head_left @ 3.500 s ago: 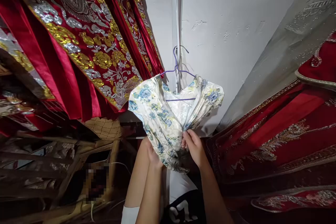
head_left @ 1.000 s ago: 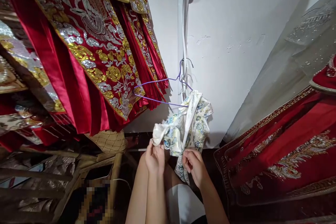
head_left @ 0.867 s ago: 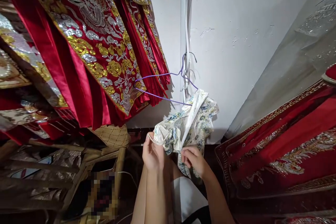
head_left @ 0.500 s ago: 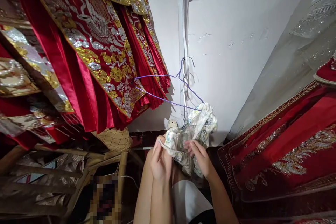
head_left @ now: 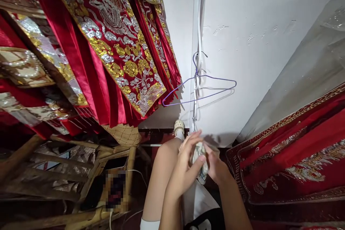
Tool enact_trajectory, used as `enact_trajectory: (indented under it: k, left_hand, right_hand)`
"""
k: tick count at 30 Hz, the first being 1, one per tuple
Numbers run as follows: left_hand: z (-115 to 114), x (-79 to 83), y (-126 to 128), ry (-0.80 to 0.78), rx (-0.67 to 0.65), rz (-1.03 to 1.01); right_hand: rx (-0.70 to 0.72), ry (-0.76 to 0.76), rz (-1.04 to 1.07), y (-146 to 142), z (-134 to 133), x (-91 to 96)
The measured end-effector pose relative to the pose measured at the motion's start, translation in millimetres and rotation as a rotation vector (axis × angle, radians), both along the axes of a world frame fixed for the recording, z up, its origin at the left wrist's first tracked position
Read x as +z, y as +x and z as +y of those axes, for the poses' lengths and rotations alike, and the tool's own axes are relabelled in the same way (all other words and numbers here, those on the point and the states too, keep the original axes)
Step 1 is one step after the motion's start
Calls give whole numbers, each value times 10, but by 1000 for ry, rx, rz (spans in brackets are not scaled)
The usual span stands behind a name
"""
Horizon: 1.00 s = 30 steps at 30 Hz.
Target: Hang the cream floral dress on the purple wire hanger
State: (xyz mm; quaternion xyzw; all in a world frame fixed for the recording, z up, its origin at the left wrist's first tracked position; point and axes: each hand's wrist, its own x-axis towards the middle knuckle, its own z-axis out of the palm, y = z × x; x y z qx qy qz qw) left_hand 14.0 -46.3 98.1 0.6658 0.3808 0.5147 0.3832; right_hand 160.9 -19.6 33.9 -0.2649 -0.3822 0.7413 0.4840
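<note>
A whitish garment with a floral print point(head_left: 203, 176) is bunched up between my two hands above my lap. My left hand point(head_left: 185, 167) presses on it from the left, thumb across the cloth and fingers partly extended. From the other side my right hand point(head_left: 217, 167) grips the bundle, its fingertips partly hidden behind the cloth. Just beyond the hands, a purple wire hanger point(head_left: 195, 69) hangs bare by its hook from a white strap point(head_left: 199, 25) against the wall.
Red pleated costumes with gold and silver embroidery point(head_left: 129, 68) hang at the left. More red beaded cloth point(head_left: 296, 158) hangs at the right. A bamboo chair point(head_left: 130, 172) at lower left bears a phone and a cable. My shoe point(head_left: 179, 126) is near the wall.
The garment has come off the hanger, which now hangs level and free. Both hands have gathered the cloth into a small bundle. The view has shifted slightly.
</note>
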Motion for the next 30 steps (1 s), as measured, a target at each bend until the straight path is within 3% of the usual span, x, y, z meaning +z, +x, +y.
enact_trajectory:
  k: [4, 6, 9, 11, 12, 14, 16, 18, 21, 24, 28, 30]
  left_hand:
    - [105, -42, -247, -68, 76, 1]
    - [182, -66, -371, -151, 0, 9]
    - [227, -75, -485, -312, -342, 114]
    - [172, -41, -501, -391, -604, 269]
    - [125, -13, -492, -393, -667, 332]
    - [22, 48, -453, -332, -589, 391]
    - [-42, 93, -393, -243, -357, 374]
    - [-36, 111, -326, -178, -208, 357]
    - [100, 103, -254, -118, -222, 381]
    - [305, 94, -314, -52, -153, 459]
    - [480, 138, -652, 45, 39, 665]
    - [469, 179, -846, 25, 109, 735]
  right_hand:
    - [142, 131, -116, -46, 30, 254]
    - [263, 231, -138, 33, 134, 412]
    - [448, 328, -77, 242, 295, 674]
    - [512, 364, -40, 370, 360, 839]
    - [526, 384, -27, 414, 378, 910]
    - [569, 419, -24, 451, 401, 1024]
    - [633, 465, -54, 431, 434, 1102]
    - [679, 522, -113, 393, 492, 1163]
    - [687, 576, -247, 400, 622, 1288]
    - [502, 604, -573, 517, 778, 1461]
    - [-188, 822, -1214, 686, 1116, 1541]
    - [-390, 881, -1375, 722, 1379, 1467]
